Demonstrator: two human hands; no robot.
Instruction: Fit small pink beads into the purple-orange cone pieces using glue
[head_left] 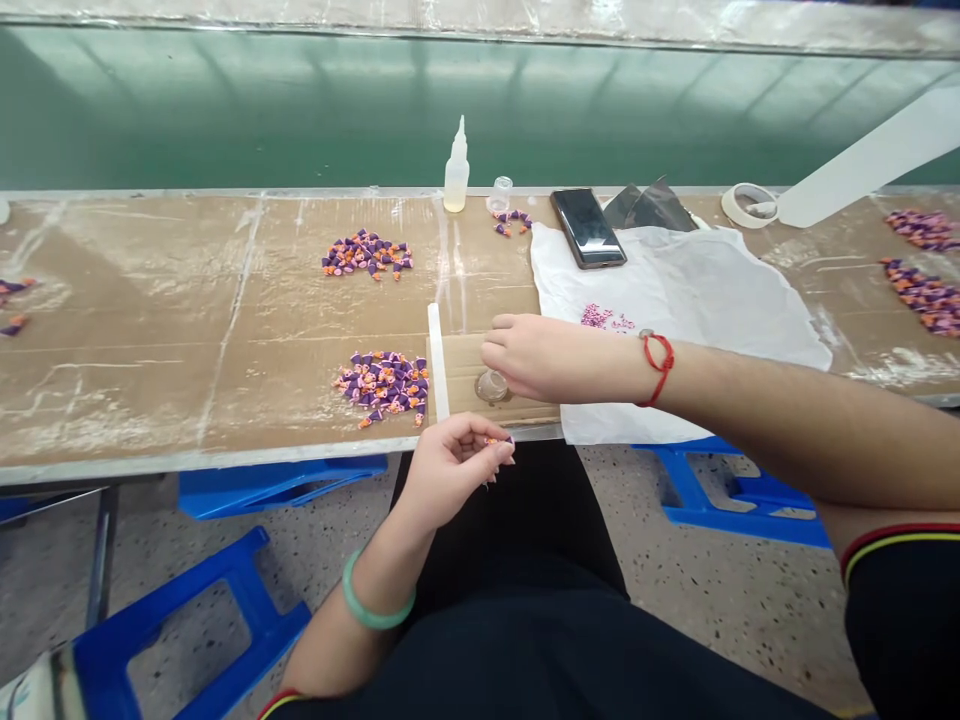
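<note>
The left grip [454, 470] pinches a tiny purple-and-orange piece [497, 441] — likely light and stiff, best held by its sides (right grip [529, 355] — contents hidden, can't tell).

A bottle [456, 178] stands by the worktop's [142, 320] far edge, left of a phone [589, 228] partly on a cloth [712, 290]; a figurine pile [386, 383] lies near the front edge.

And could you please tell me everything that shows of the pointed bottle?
The bottle is translucent whitish, apparently plastic, with a tapered nozzle and pale yellowish liquid low inside. It stands upright near the far edge of the brown-covered table, left of a small clear container; only the table appears to touch it.
</note>
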